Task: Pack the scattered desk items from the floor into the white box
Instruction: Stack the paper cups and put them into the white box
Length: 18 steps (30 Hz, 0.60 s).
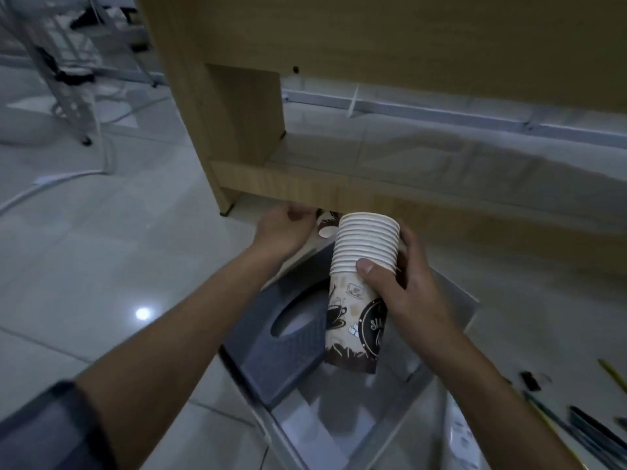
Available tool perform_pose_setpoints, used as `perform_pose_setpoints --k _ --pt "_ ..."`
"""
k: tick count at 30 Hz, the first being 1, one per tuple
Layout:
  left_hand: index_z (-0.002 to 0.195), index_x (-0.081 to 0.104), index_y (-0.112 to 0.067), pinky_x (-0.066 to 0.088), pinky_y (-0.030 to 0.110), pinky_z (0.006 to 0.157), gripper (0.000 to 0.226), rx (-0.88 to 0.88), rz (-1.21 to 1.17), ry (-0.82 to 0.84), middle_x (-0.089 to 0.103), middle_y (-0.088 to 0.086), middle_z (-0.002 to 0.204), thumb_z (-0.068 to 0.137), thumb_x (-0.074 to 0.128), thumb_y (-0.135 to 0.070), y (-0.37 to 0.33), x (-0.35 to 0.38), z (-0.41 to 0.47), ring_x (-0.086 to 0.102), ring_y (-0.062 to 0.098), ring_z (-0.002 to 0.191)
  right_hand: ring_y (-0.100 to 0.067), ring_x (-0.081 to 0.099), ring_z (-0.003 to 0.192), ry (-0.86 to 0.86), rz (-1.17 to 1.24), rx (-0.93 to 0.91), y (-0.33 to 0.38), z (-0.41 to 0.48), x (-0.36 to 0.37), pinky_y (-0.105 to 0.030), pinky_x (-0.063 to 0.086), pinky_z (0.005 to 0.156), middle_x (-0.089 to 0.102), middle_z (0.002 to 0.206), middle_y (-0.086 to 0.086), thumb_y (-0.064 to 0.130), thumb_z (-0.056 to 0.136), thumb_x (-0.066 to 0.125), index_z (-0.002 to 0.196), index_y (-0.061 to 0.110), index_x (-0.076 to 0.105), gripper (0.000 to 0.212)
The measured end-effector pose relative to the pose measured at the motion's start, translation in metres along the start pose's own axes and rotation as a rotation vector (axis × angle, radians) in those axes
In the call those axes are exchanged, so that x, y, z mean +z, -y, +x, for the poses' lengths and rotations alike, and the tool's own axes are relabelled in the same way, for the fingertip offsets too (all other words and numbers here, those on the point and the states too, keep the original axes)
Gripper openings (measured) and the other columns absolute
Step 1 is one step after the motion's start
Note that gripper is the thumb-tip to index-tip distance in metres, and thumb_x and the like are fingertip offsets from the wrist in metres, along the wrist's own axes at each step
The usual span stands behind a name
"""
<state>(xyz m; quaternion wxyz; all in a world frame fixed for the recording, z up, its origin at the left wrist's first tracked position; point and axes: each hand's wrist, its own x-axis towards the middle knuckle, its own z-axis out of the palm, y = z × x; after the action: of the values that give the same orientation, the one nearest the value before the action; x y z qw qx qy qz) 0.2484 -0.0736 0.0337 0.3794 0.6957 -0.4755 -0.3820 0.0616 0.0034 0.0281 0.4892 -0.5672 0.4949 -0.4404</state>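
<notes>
My right hand [403, 286] grips a tall stack of printed paper cups [356, 300], held upright over the open white box [454, 300]. A grey tissue box [288, 347] with an oval slot leans inside the white box at its left side. My left hand [285, 228] reaches forward to the bottom edge of the wooden desk, its fingers curled at a single paper cup [326, 225] lying on the floor there. That cup is partly hidden behind the stack, and I cannot tell whether the hand grips it.
A wooden desk [258, 137] with a low rail stands directly ahead, close above the hands. Pencils and pens [583, 422] lie on the tiled floor at the lower right. White metal frames [68, 96] and a white cable [51, 184] sit at the far left.
</notes>
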Motion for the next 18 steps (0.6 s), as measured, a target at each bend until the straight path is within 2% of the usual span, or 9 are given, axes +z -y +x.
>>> perform_pose_setpoints --k 2,5,7,9,11,13,15,17,18 --pt "0.094 0.061 -0.023 0.046 0.028 0.078 0.003 -0.159 0.019 0.123 0.061 -0.002 0.098 0.094 0.063 -0.025 0.001 0.011 0.033 0.053 0.016 0.099 0.002 0.067 0.106 0.005 0.023 0.029 -0.007 0.008 0.003 -0.02 0.055 0.082 0.064 0.126 0.013 0.059 0.071 0.071 0.145 0.043 0.031 0.085" --pt "0.14 0.044 -0.011 0.046 0.038 0.097 0.06 -0.342 0.102 0.257 0.051 0.002 0.128 0.091 0.069 -0.035 0.021 0.033 0.08 0.05 0.025 0.12 -0.003 0.066 0.111 0.023 0.048 0.055 -0.016 0.015 0.006 -0.029 0.056 0.088 0.063 0.128 0.015 0.063 0.067 0.069 0.142 0.051 0.031 0.085" --pt "0.152 0.028 -0.003 0.047 0.042 0.102 0.109 -0.453 0.027 0.276 0.049 0.008 0.145 0.071 0.083 -0.052 0.038 0.046 0.102 0.051 0.03 0.128 -0.001 0.067 0.108 0.027 0.069 0.067 -0.022 0.015 0.006 -0.024 0.058 0.083 0.065 0.123 0.022 0.056 0.071 0.073 0.14 0.053 0.033 0.08" --pt "0.153 0.018 -0.002 0.047 0.047 0.105 0.152 -0.48 -0.084 0.265 0.046 0.009 0.148 0.037 0.091 -0.066 0.068 0.063 0.129 0.054 0.032 0.126 0.004 0.065 0.108 0.033 0.071 0.068 -0.026 0.013 0.006 -0.013 0.054 0.079 0.063 0.121 0.031 0.049 0.075 0.073 0.141 0.051 0.033 0.078" --pt "0.152 0.016 -0.008 0.047 0.046 0.105 0.164 -0.449 -0.11 0.207 0.046 0.005 0.145 0.02 0.09 -0.07 0.086 0.079 0.149 0.054 0.028 0.124 0.006 0.063 0.111 0.041 0.054 0.063 -0.028 0.013 0.005 -0.009 0.051 0.082 0.061 0.125 0.031 0.053 0.072 0.072 0.145 0.047 0.031 0.084" --pt "0.142 0.035 -0.01 0.05 0.039 0.102 0.142 -0.372 -0.044 0.169 0.056 0.002 0.133 0.025 0.087 -0.072 0.073 0.082 0.144 0.059 0.023 0.115 0.004 0.064 0.111 0.037 0.066 0.072 -0.028 0.013 0.005 -0.01 0.051 0.082 0.061 0.126 0.031 0.058 0.067 0.07 0.146 0.048 0.031 0.089" --pt "0.118 0.058 -0.013 0.05 0.025 0.092 0.088 -0.305 0.05 0.182 0.067 -0.003 0.11 0.051 0.082 -0.066 0.064 0.085 0.141 0.063 0.017 0.099 0.004 0.065 0.109 0.039 0.075 0.074 -0.027 0.015 0.007 -0.01 0.052 0.081 0.061 0.125 0.031 0.058 0.064 0.07 0.146 0.049 0.031 0.09" --pt "0.095 0.064 -0.017 0.048 0.023 0.081 0.038 -0.261 0.101 0.23 0.069 -0.004 0.093 0.078 0.073 -0.051 0.061 0.083 0.139 0.065 0.015 0.088 0.003 0.065 0.109 0.044 0.062 0.069 -0.026 0.016 0.009 -0.011 0.052 0.082 0.062 0.125 0.03 0.058 0.065 0.069 0.145 0.049 0.031 0.09" --pt "0.088 0.064 -0.016 0.051 0.025 0.081 0.031 -0.264 0.102 0.258 0.071 0.0 0.093 0.084 0.07 -0.046 0.063 0.08 0.14 0.067 0.017 0.089 0.002 0.066 0.11 0.044 0.052 0.066 -0.025 0.016 0.009 -0.012 0.052 0.083 0.062 0.124 0.029 0.058 0.066 0.069 0.145 0.048 0.031 0.089"
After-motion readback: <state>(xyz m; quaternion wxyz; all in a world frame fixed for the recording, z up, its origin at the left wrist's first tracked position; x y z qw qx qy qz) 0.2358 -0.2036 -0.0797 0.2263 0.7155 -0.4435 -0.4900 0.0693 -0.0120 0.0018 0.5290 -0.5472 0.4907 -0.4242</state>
